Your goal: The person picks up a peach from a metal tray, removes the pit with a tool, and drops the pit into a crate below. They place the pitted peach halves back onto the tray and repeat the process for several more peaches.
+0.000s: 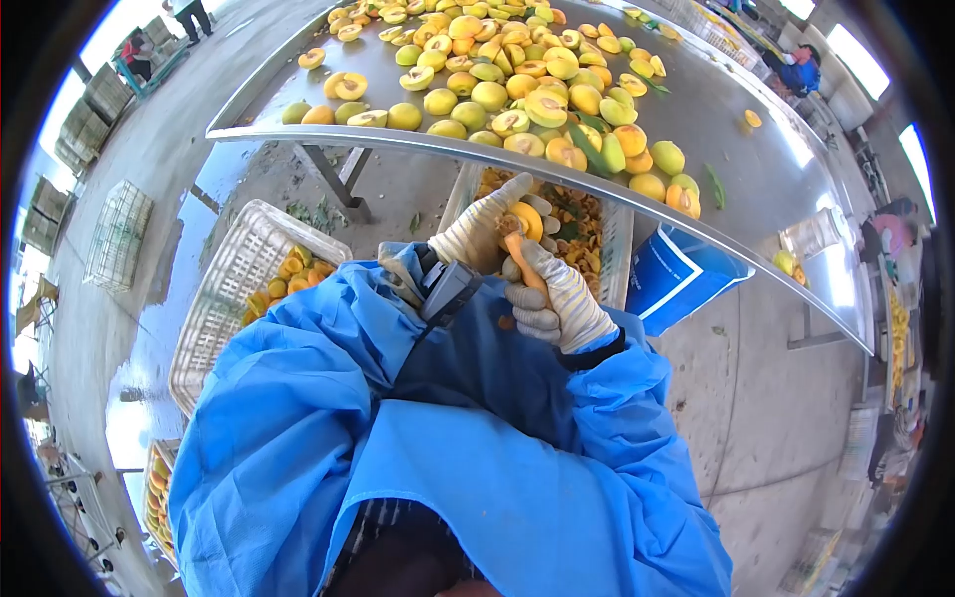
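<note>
My left hand (479, 231), in a striped work glove, is closed around a halved yellow fruit (524, 221). My right hand (557, 303), gloved too, grips the wooden handle of a tool (530, 271), whose tip meets the fruit. Both hands are close together in front of my blue gown, over a crate (616, 244) with brown and orange fruit scraps. Beyond them, a metal table (736, 169) carries a heap of halved yellow and green fruit (487, 96) and some leaves.
A white crate (214, 308) holding fruit pieces stands on the left, and another fruit crate (159, 497) is lower left. A blue bin (676, 279) sits under the table's edge. Other people are farther off at both sides. More crates line the left.
</note>
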`<state>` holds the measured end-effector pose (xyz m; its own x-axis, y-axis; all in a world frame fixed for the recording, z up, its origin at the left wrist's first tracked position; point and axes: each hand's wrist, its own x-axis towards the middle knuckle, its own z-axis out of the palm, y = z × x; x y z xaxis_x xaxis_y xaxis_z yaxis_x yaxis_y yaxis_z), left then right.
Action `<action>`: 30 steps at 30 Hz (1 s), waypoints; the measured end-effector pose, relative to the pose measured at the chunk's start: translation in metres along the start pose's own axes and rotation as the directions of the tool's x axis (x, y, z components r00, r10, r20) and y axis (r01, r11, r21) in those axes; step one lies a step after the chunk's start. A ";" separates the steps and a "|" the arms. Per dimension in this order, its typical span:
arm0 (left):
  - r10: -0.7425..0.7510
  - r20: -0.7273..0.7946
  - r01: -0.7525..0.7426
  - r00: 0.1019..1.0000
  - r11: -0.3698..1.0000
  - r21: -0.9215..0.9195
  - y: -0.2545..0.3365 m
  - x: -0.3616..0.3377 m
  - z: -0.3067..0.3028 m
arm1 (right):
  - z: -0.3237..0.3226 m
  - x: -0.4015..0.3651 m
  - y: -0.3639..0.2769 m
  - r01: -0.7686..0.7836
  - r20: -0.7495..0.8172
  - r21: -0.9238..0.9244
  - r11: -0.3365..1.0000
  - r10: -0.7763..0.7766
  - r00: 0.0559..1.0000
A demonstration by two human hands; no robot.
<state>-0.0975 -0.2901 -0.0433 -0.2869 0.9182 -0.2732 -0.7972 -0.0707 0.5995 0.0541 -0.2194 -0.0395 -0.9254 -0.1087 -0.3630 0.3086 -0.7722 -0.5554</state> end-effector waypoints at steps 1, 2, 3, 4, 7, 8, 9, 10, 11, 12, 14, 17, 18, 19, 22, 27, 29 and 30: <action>-0.054 0.071 0.058 0.996 0.996 -0.061 0.001 0.003 -0.005 | 0.000 0.000 0.000 0.013 -0.004 0.004 1.000 -0.013 1.000; -0.030 0.053 0.034 0.998 0.997 -0.071 0.002 0.004 -0.006 | 0.001 -0.001 -0.002 0.018 -0.007 0.000 1.000 -0.018 1.000; -0.008 0.035 0.010 0.999 0.997 -0.080 0.003 0.004 -0.003 | 0.001 -0.002 -0.003 0.025 -0.010 -0.001 1.000 -0.025 1.000; 0.013 0.015 -0.011 1.000 0.996 -0.092 0.003 0.004 0.000 | 0.001 -0.003 -0.004 0.029 -0.015 -0.001 1.000 -0.029 0.999; 0.141 -0.028 -0.140 0.990 0.990 0.018 0.000 0.004 -0.002 | 0.001 -0.003 -0.003 0.001 -0.003 -0.016 1.000 -0.001 1.000; 0.182 -0.040 -0.179 0.982 0.981 0.070 0.000 0.003 -0.003 | 0.002 -0.003 -0.002 -0.007 -0.002 -0.016 1.000 0.007 1.000; 0.186 -0.005 -0.185 0.982 0.980 0.079 0.001 0.008 -0.008 | 0.003 -0.004 -0.002 -0.004 0.014 0.008 1.000 0.004 1.000; 0.226 -0.039 -0.223 0.973 0.972 0.076 -0.001 0.011 -0.011 | 0.007 -0.008 -0.004 0.048 0.018 -0.013 0.999 -0.048 0.999; 0.266 -0.075 -0.261 0.961 0.962 0.074 -0.003 0.016 -0.012 | 0.014 -0.017 -0.007 0.099 0.025 -0.035 0.994 -0.098 0.995; 0.307 -0.111 -0.300 0.945 0.951 0.072 -0.002 0.015 -0.008 | 0.018 -0.024 -0.011 0.147 0.034 -0.056 0.987 -0.146 0.989; 0.236 -0.062 -0.232 0.970 0.970 0.067 0.003 0.003 -0.007 | 0.022 -0.035 -0.020 0.318 -0.137 -0.195 0.928 -0.347 0.928; 0.150 0.022 -0.151 0.988 0.985 0.080 0.011 -0.004 -0.011 | -0.015 -0.034 -0.033 0.142 -0.216 -0.843 0.519 -0.568 0.795; 0.181 0.006 -0.180 0.983 0.971 0.160 0.011 -0.005 -0.013 | -0.035 -0.028 -0.029 -0.007 -0.092 -0.992 0.124 -0.698 0.710; 0.222 -0.009 -0.213 0.975 0.947 0.241 0.012 -0.005 -0.017 | -0.041 -0.026 -0.029 -0.191 0.097 -0.940 -0.281 -0.761 0.642; 0.353 0.049 -0.328 0.934 0.799 0.505 0.032 -0.031 -0.020 | -0.048 -0.044 -0.025 -0.294 -0.087 -0.944 -0.151 -0.744 0.662; 0.487 -0.017 0.208 0.873 -0.341 0.917 0.101 -0.108 -0.085 | -0.042 -0.049 -0.027 -0.309 -0.132 -0.943 -0.128 -0.706 0.696; 0.535 -0.028 0.354 0.844 -0.519 0.778 0.122 -0.132 -0.113 | -0.036 -0.046 -0.027 -0.329 -0.135 -0.932 -0.150 -0.701 0.700; 0.570 0.043 0.402 0.821 -0.630 0.664 0.133 -0.134 -0.122 | -0.035 -0.043 -0.026 -0.344 -0.140 -0.925 -0.160 -0.699 0.701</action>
<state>-0.2298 -0.4703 -0.0187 -0.6665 0.7303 0.1499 0.7399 0.6727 0.0123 0.0938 -0.1725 -0.0353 -0.8335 0.5517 0.0292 0.4729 0.7399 -0.4785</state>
